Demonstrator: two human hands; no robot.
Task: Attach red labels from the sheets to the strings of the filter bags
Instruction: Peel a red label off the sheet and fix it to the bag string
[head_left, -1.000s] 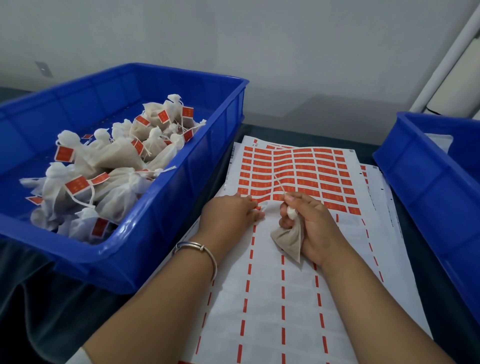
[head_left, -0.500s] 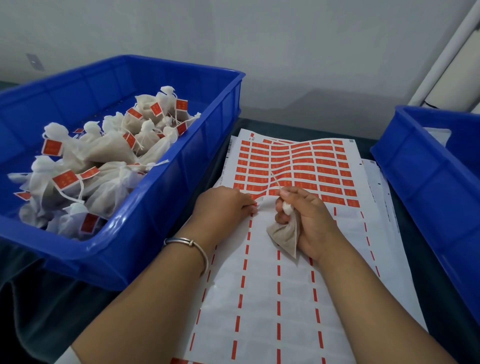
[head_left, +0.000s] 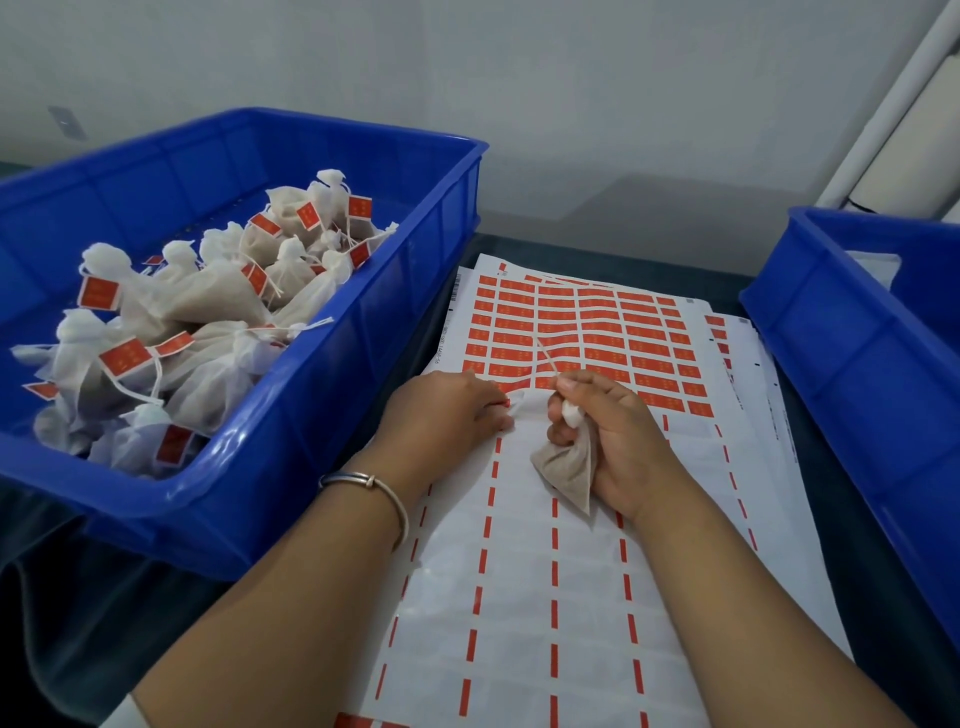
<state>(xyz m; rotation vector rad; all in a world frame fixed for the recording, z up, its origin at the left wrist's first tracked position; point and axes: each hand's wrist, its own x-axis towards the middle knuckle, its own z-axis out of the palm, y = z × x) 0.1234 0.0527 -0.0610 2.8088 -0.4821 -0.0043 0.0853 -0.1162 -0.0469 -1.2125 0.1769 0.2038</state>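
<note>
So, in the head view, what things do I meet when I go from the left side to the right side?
Blue bin of labelled bags → left hand → right hand holding a filter bag → blue bin on the right. The label sheet lies under both hands.

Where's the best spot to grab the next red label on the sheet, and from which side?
Pinch a corner on the near edge of the closest full row of red labels, coming from the peeled, bare side of the sheet. That edge is exposed, probably easiest to lift.
</note>
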